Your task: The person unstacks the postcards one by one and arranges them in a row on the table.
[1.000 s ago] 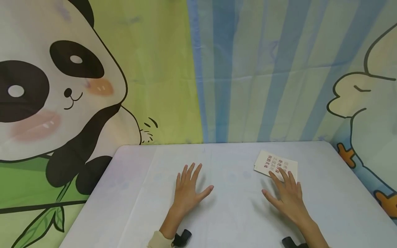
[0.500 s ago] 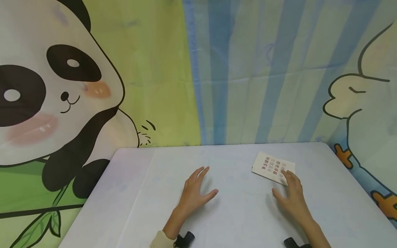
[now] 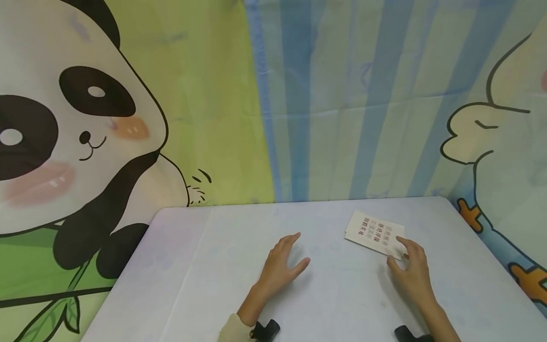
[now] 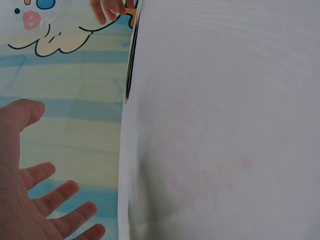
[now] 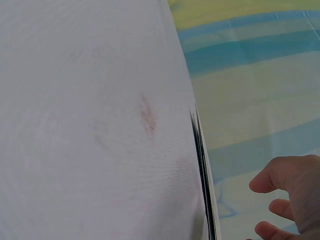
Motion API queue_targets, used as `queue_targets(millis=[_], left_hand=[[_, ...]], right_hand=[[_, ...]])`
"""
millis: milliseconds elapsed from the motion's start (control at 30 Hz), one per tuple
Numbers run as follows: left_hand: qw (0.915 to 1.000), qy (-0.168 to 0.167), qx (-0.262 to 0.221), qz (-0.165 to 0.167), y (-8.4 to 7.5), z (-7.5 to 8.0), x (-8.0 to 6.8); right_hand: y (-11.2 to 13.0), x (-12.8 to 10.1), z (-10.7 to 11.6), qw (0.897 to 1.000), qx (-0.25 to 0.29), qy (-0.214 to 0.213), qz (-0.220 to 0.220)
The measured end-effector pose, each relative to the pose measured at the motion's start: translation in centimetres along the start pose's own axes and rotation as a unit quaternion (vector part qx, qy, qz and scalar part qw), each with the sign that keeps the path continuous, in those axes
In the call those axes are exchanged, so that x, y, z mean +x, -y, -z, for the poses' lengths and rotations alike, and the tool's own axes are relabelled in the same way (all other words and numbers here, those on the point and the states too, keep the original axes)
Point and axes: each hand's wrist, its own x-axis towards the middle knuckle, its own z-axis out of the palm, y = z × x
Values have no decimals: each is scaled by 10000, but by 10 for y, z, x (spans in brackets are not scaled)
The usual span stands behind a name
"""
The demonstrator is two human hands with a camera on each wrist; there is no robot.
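Observation:
A thin stack of white printed cards (image 3: 371, 232) lies on the right part of the white table, with red and grey characters on top. My right hand (image 3: 413, 271) is over the near right corner of the stack, fingers slightly bent; whether the fingertips touch it I cannot tell. In the right wrist view the dark-edged stack (image 5: 204, 172) appears edge-on, apart from the thumb and fingers. My left hand (image 3: 277, 271) hovers above the middle of the table, thumb apart from the fingers, holding nothing. Its spread fingers (image 4: 55, 197) show in the left wrist view.
The white tabletop (image 3: 213, 266) stretches around both hands. Behind it hangs a printed cloth (image 3: 333, 118) with a panda, stripes and a white cartoon figure. Black wrist-worn devices (image 3: 267, 330) sit below the hands.
My left hand has moved right, its fingers coming closer together. The right hand has shifted slightly right, its fingers bending more at the cards' corner. The whole head view has shifted a little.

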Motion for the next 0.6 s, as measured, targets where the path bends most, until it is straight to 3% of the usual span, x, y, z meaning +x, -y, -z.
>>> queue_targets(millis=[367,600], left_hand=[[9965,357,-721,208,-1,-16,9],[9818,602,-1724,521,-2,-27,18]], right_hand=[[-6,3,3,9985,277,65,-475],[-12,7,2,9973,497,179,-512]])
